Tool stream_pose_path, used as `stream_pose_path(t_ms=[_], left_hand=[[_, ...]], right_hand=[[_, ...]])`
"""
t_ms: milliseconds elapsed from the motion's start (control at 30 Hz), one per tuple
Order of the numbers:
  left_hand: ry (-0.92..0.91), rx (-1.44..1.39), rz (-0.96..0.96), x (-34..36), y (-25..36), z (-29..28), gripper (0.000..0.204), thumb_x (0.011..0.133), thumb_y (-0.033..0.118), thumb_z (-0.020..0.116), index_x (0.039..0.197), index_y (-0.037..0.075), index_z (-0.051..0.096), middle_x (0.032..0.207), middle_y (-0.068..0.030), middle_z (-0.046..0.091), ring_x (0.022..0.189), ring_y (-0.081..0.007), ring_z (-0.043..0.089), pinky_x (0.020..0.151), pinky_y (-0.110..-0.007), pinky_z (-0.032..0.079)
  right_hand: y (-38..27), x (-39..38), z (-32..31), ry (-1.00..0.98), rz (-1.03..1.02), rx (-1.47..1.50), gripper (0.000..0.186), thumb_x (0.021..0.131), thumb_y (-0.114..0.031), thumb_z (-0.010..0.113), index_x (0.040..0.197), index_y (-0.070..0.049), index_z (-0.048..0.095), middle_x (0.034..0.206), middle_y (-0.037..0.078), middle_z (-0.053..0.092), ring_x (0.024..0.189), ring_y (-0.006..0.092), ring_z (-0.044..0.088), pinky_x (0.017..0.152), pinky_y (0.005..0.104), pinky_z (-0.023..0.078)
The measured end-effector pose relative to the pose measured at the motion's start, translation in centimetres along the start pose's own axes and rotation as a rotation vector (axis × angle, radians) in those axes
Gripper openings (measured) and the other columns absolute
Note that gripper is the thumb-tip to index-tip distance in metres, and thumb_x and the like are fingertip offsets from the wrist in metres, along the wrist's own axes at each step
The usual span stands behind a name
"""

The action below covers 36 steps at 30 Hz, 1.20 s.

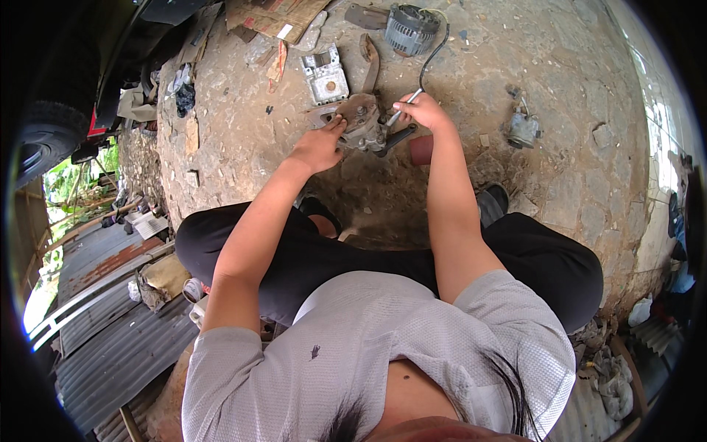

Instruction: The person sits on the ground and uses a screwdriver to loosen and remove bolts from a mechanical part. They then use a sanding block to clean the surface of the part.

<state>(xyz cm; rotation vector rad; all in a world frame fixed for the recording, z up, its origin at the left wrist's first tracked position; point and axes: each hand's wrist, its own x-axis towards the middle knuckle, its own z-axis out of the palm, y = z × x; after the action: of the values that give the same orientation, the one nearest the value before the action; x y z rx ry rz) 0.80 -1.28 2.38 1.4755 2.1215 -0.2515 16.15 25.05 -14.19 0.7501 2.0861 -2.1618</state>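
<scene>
Head view: the left hand [320, 146] presses its fingers onto a rusty round metal assembly [361, 118] lying on the stone ground [560, 74] at about 12 o'clock from the person's knees. The right hand [420, 110], at 3 o'clock of the assembly, is closed around a slim metal tool [401, 109] pointing into it. A ribbed alternator [410, 28] lies at 1 o'clock, a flat grey cover [325, 74] at 11 o'clock.

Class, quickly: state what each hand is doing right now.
Left hand: fingers resting on the grimy metal motor part, steadying it.
Right hand: closed around a thin metal tool.
</scene>
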Motion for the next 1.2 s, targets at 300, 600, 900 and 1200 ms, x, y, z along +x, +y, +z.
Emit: stream_pose_path(t_ms=[300,600,900,1200], left_hand=[[-0.005,-0.004,-0.005,0.0,0.0,0.1,0.080,0.087,0.022,0.067,0.161,0.006,0.039,0.168,-0.0152,0.039,0.129,-0.0372,0.063,0.109,-0.047,0.052],[-0.003,0.006,0.001,0.1,-0.2,0.2,0.079,0.088,0.022,0.066,0.160,0.005,0.040,0.168,-0.0152,0.040,0.131,-0.0367,0.062,0.110,-0.046,0.052],[0.013,-0.002,0.020,0.0,-0.3,0.4,0.079,0.088,0.021,0.065,0.161,0.005,0.039,0.167,-0.0162,0.040,0.131,-0.0371,0.062,0.110,-0.045,0.051],[-0.020,0.005,-0.004,0.0,0.0,-0.1,0.080,0.088,0.022,0.065,0.161,0.005,0.038,0.168,-0.0157,0.039,0.131,-0.0373,0.062,0.110,-0.045,0.051]], right_hand=[[-0.2,-0.1,0.5,-0.014,-0.094,0.025,0.031,0.099,-0.031,0.076,0.108,-0.001,0.079,0.087,0.008,0.079,0.077,0.0167,0.071,0.077,0.0345,0.055],[0.1,-0.4,0.2,-0.078,-0.103,0.068,0.029,0.102,-0.031,0.073,0.103,-0.002,0.078,0.084,0.007,0.077,0.080,0.0158,0.071,0.076,0.0333,0.053],[-1.2,-0.3,0.4,-0.056,-0.070,-0.084,0.032,0.100,-0.034,0.075,0.108,-0.003,0.079,0.085,0.007,0.078,0.081,0.0168,0.073,0.078,0.0363,0.053],[-1.3,-1.0,-0.4,-0.147,-0.139,0.078,0.028,0.097,-0.030,0.077,0.107,-0.003,0.080,0.086,0.007,0.079,0.081,0.0159,0.072,0.075,0.0341,0.054]])
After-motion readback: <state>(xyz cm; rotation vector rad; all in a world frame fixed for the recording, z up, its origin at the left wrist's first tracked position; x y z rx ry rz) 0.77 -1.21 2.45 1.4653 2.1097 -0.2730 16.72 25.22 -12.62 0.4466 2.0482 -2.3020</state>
